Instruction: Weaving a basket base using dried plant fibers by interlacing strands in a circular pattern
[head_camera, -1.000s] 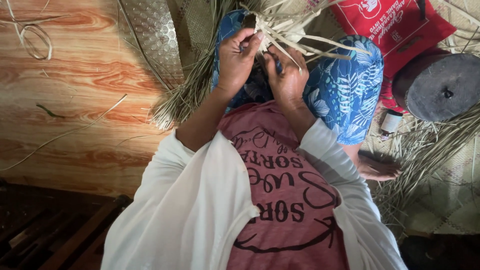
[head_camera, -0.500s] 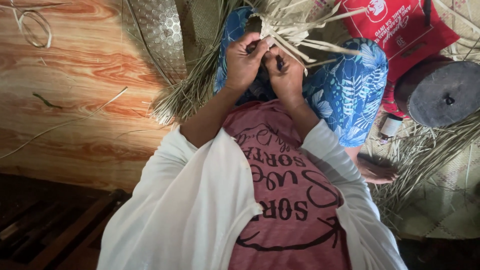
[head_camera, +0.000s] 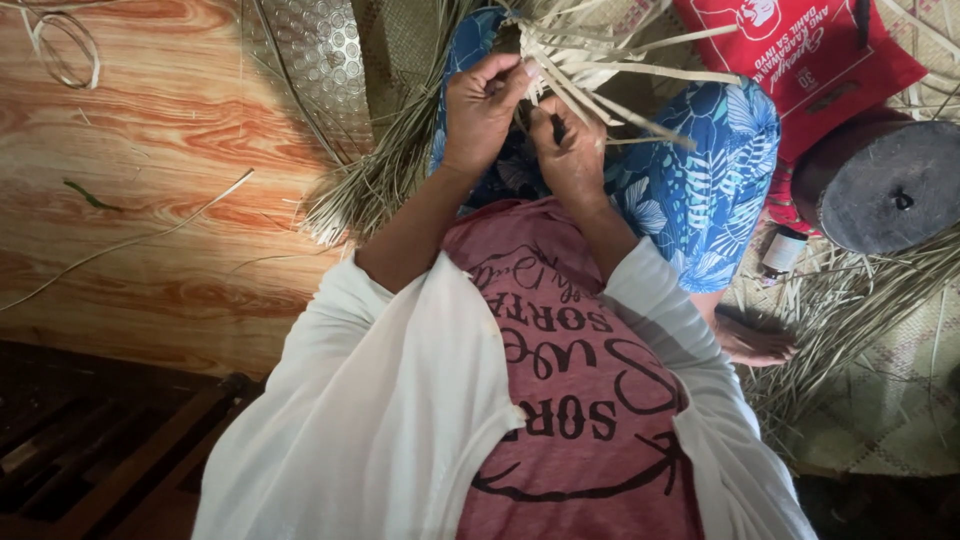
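Left hand: our left hand (head_camera: 482, 110) is curled nearly closed, fingertips pinching the pale dried palm-leaf strips (head_camera: 590, 70) above our lap
Right hand: our right hand (head_camera: 568, 150) is closed round the same strips just beside the left, knuckles up
Strips: they fan out to the right over our blue floral-print skirt (head_camera: 700, 190); loose ends trail down to the left
Floor: orange wood-grain flooring (head_camera: 150, 200) on the left, with stray strips lying on it
Right side: red printed bag (head_camera: 810, 70), a dark round drum-like object (head_camera: 885, 185) and a small brown bottle (head_camera: 782, 250) on a woven mat (head_camera: 880, 400)
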